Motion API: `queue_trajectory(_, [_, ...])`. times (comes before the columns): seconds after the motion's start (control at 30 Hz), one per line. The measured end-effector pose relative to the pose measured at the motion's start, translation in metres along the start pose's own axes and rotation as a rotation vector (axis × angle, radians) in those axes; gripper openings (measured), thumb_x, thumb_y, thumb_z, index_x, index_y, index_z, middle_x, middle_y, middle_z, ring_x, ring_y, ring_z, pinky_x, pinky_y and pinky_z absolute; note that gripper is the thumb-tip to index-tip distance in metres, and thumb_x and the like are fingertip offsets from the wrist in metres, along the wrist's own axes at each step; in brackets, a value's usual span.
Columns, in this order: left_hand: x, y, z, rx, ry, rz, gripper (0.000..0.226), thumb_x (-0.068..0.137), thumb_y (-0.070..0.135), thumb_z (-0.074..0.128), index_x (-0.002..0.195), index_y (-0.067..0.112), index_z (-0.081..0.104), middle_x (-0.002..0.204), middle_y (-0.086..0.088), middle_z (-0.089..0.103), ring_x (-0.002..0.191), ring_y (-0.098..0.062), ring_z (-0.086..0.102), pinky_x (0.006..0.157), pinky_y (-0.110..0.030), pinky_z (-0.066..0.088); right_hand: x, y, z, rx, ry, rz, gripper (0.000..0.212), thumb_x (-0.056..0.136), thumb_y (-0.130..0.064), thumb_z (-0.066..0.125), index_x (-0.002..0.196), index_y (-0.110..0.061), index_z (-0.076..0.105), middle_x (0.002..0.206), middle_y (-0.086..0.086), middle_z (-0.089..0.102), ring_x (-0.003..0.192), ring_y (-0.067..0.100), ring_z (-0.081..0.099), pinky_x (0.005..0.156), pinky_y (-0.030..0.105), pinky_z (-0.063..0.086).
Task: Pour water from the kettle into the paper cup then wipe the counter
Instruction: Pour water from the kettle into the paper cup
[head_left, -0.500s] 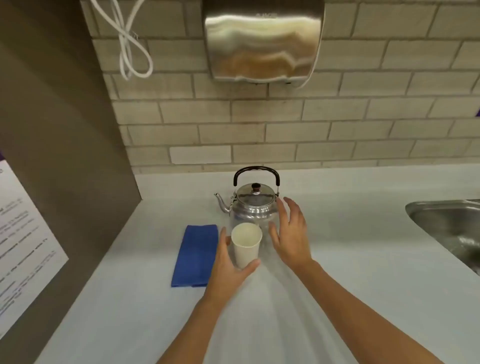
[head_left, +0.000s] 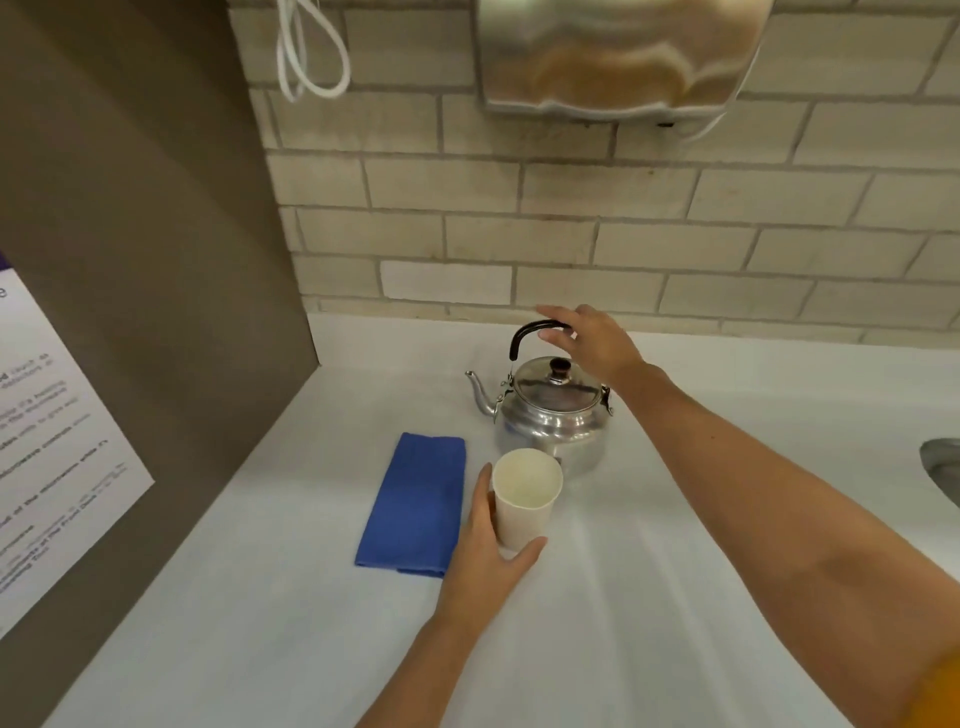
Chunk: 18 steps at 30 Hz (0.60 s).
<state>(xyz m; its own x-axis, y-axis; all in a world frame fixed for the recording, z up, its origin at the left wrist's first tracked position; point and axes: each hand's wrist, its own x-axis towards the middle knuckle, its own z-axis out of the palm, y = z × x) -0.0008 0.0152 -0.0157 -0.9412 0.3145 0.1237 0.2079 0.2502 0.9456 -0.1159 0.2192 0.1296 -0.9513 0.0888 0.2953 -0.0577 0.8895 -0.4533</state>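
Note:
A shiny metal kettle (head_left: 553, 410) with a black arched handle stands on the white counter (head_left: 649, 597), spout pointing left. In front of it a white paper cup (head_left: 524, 499) stands upright and looks empty. My left hand (head_left: 485, 551) is wrapped around the cup's lower left side. My right hand (head_left: 592, 340) reaches over the kettle, fingers spread around the top of the black handle, not closed on it. A folded blue cloth (head_left: 415, 506) lies flat to the left of the cup.
A brown side panel (head_left: 145, 270) with a printed notice walls the counter's left side. A tiled wall runs behind, with a steel hand dryer (head_left: 613, 52) and a white cable loop (head_left: 311, 57) above. A sink edge (head_left: 943, 467) shows at the far right.
My right hand has moved from beside the cup up to the kettle's handle. My left hand still holds the cup. The camera view has shifted right and closer.

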Motion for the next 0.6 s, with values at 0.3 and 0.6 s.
queue_trajectory(0.3, [0.002,-0.004,0.002,0.012,0.019,0.007,0.077,0.076,0.028,0.071,0.13,0.049,0.021,0.135,0.017,0.044,0.123,-0.001,0.042,0.101,-0.018,0.035,0.008,0.005,0.001,0.039,0.109,-0.088,0.025,0.085,-0.039,0.062,0.107,-0.03,0.069,0.113,-0.005,0.071,0.103,0.017,0.064,0.084,0.032,0.05])
queue_trajectory(0.6, [0.004,-0.011,0.004,0.091,0.03,0.004,0.072,0.077,0.032,0.07,0.137,0.026,0.029,0.124,0.016,0.044,0.114,-0.003,0.043,0.096,-0.018,0.035,-0.015,0.002,-0.032,-0.089,0.266,-0.131,0.022,0.085,-0.044,0.059,0.104,-0.036,0.069,0.096,-0.006,0.076,0.083,0.018,0.067,0.06,0.023,0.04])
